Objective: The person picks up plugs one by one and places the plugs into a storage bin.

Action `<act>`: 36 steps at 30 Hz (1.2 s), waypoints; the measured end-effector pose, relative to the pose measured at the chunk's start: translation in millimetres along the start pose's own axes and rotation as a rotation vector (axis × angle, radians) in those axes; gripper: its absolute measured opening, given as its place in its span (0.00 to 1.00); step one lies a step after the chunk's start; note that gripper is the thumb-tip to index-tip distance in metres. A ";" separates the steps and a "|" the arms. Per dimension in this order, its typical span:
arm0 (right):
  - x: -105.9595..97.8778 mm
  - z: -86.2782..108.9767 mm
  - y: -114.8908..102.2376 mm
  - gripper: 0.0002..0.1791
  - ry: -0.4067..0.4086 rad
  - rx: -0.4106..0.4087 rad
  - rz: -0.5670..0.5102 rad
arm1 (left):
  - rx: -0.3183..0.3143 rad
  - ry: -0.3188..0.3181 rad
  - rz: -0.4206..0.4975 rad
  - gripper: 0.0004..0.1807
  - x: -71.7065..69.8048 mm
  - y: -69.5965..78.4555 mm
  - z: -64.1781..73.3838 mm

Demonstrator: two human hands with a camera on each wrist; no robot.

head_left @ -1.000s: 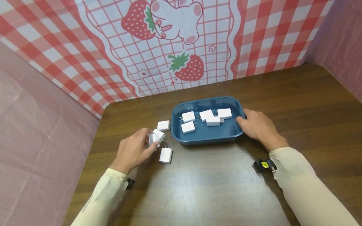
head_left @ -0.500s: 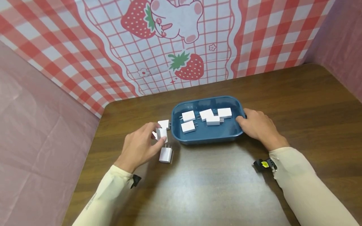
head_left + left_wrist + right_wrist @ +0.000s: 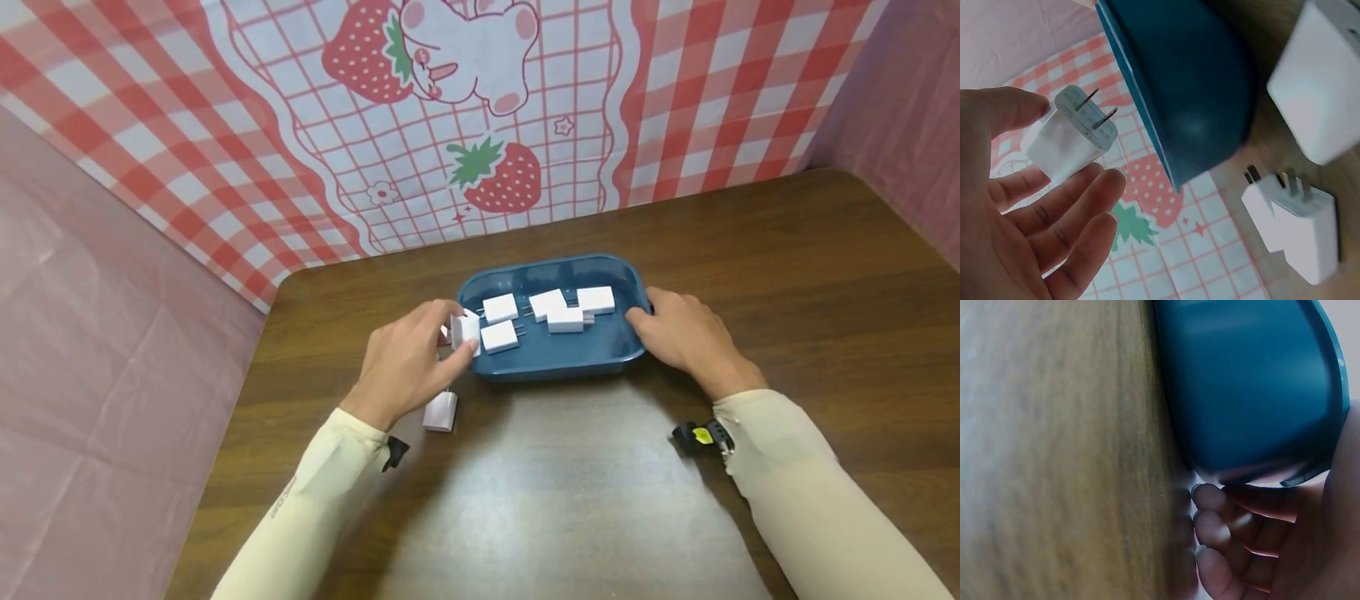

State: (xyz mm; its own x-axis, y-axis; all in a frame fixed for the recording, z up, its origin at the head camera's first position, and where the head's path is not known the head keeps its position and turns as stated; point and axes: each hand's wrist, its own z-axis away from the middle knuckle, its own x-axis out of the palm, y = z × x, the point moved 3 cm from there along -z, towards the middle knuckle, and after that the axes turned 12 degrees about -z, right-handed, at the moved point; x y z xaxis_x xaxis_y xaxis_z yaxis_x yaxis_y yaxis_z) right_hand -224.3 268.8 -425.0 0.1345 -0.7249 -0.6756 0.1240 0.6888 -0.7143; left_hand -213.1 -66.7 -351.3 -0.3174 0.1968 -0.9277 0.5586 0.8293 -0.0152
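Observation:
My left hand (image 3: 408, 358) pinches a white plug-in charger (image 3: 1069, 144) between thumb and fingers, over the left rim of a blue plastic tray (image 3: 555, 363). Its two metal prongs point toward the tray in the left wrist view. My right hand (image 3: 686, 340) grips the tray's right end, thumb over the rim and fingers curled outside beneath it. Several white chargers (image 3: 565, 320) lie inside the tray. On the table to its left, another charger (image 3: 440, 412) sits below my left hand, which mostly hides the ones behind it.
The brown wooden table (image 3: 787, 283) meets a red-and-white checked cloth (image 3: 697, 108) at the back. Pink fabric (image 3: 97, 375) hangs at the left side. In the left wrist view, two loose chargers (image 3: 1307, 237) overlap near the tray.
My left hand has lifted the charger off the group on the table and carried it right, to the tray's left rim. The right hand and tray have stayed put.

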 end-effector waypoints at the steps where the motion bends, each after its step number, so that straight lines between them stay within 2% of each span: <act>1: 0.1 0.1 0.1 0.37 -0.001 0.002 0.000 | 0.008 0.002 -0.002 0.23 0.2 2.0 -2.7; 5: 1.0 0.3 0.4 0.35 0.005 -0.002 -0.002 | 0.032 -0.011 -0.017 0.23 2.7 9.5 -12.9; 21: -0.7 -0.1 -0.4 0.35 0.013 0.002 -0.004 | 0.104 -0.151 -0.066 0.22 9.9 38.1 -57.7; 28: 0.0 -0.1 -0.1 0.35 0.013 0.006 -0.007 | 0.163 -0.201 -0.089 0.23 14.9 56.6 -80.4; 30: -0.3 -0.2 0.3 0.35 0.017 0.002 -0.007 | 0.181 -0.250 -0.110 0.24 17.7 63.9 -88.0; 36: -0.7 -0.7 1.3 0.33 0.008 -0.012 -0.009 | 0.228 -0.461 -0.143 0.28 32.1 88.3 -106.2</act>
State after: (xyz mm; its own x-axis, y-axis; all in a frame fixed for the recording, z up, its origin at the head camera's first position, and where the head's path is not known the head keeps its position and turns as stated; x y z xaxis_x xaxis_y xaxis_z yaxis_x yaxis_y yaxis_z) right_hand -224.9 270.2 -425.6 0.1252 -0.7312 -0.6706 0.1133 0.6820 -0.7225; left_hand -255.3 68.4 -342.8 -0.0619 -0.2024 -0.9774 0.7033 0.6860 -0.1865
